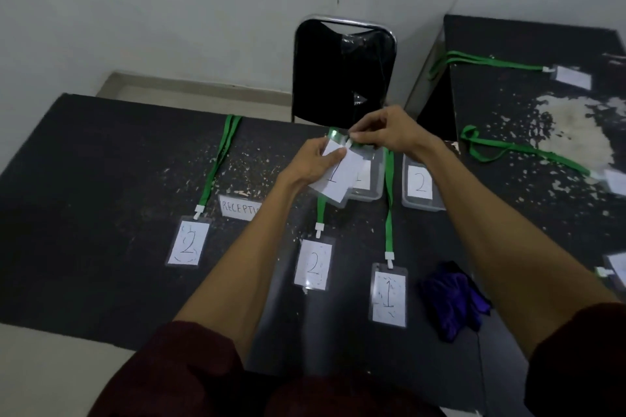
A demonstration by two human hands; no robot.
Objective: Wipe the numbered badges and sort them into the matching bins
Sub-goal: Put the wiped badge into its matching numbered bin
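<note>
My left hand (316, 162) grips a badge marked 1 (340, 179) by its upper left edge, held above the clear bin labelled 1 (371, 191). My right hand (386, 132) pinches the green lanyard (338, 135) at the badge's clip. The bin labelled 2 (420, 184) stands just right of the first bin. On the dark table lie a badge marked 2 (187, 242) at the left, another 2 badge (313, 264) in the middle, and a 1 badge (389, 296) to its right, each on a green lanyard. A purple cloth (452, 300) lies crumpled at the right.
A paper sign reading RECEPTI… (238, 208) lies left of my left forearm. A black chair (342, 71) stands behind the table. A second table (542, 105) at the right carries more badges (572, 76) with green lanyards (515, 149) and has worn, flaking patches.
</note>
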